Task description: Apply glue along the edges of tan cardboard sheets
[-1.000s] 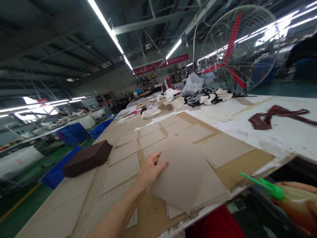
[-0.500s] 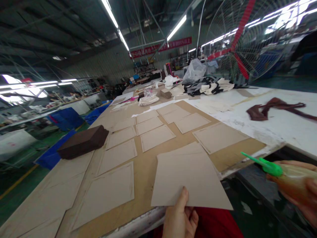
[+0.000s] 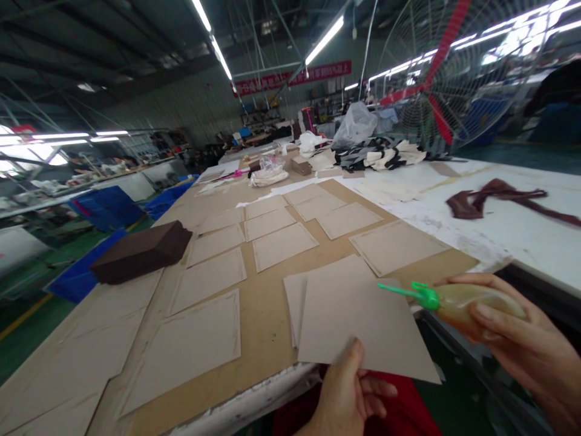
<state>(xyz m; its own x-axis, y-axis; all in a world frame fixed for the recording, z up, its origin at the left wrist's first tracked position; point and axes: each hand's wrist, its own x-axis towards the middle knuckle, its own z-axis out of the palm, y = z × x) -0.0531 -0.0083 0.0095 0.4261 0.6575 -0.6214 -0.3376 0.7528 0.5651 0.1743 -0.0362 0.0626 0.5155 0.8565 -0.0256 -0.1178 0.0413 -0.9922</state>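
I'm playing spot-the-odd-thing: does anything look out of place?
Yes: the brown strip lies twisted on the white table, while the cards on the board lie flat in rough rows.

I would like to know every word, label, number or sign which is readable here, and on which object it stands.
"以上": at the right end of the red banner in the background.
The banner's other characters: too blurred to read surely.
Bottle in the right hand: no lettering visible.
Sheet in the left hand: no lettering visible.
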